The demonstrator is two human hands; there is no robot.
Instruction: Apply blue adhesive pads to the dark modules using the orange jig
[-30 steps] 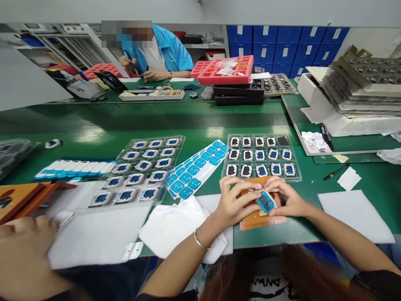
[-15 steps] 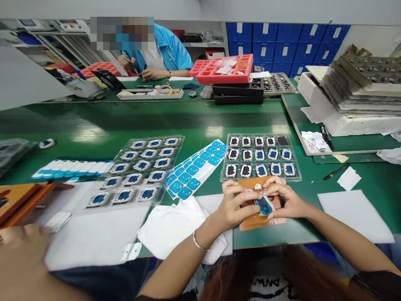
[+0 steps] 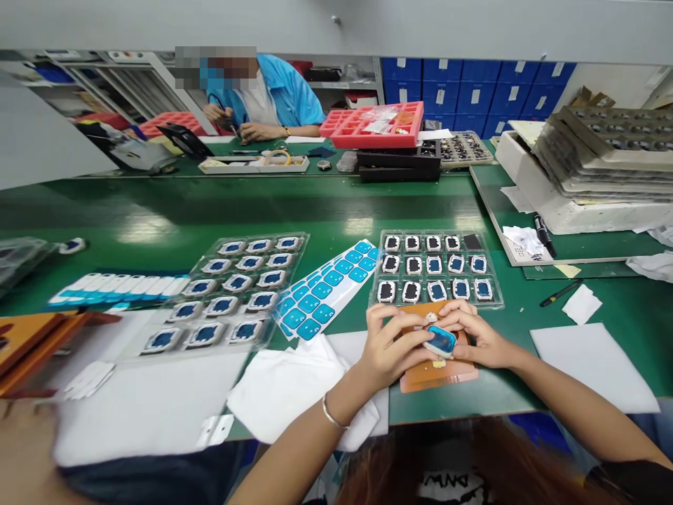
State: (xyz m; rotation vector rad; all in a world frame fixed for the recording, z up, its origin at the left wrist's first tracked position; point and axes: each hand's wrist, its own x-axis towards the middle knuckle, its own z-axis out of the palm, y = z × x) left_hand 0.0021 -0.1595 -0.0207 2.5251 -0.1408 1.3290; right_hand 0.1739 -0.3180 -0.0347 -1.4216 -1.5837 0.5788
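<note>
Between my hands is a watch case with a glossy blue face, tilted up above an orange-brown pad. My left hand pinches the case from the left, fingertips on its blue face. From the right, my right hand grips the opposite edge, thumb below and fingers above. A small whitish piece shows just beyond the case. Behind the pad stands a clear tray of watch cases, some dark, some blue. Sheets of blue stickers lie left of that tray.
Another clear tray of blue-faced cases sits to the left. White cloths lie left of the pad; a white foam sheet lies right. A pen is beyond it. Across the bench a co-worker works; another person's arm enters lower left.
The watch case has turned in my hands, its blue face now lying more level and facing up. Both hands stay over the pad, and the camera view has shifted slightly.
</note>
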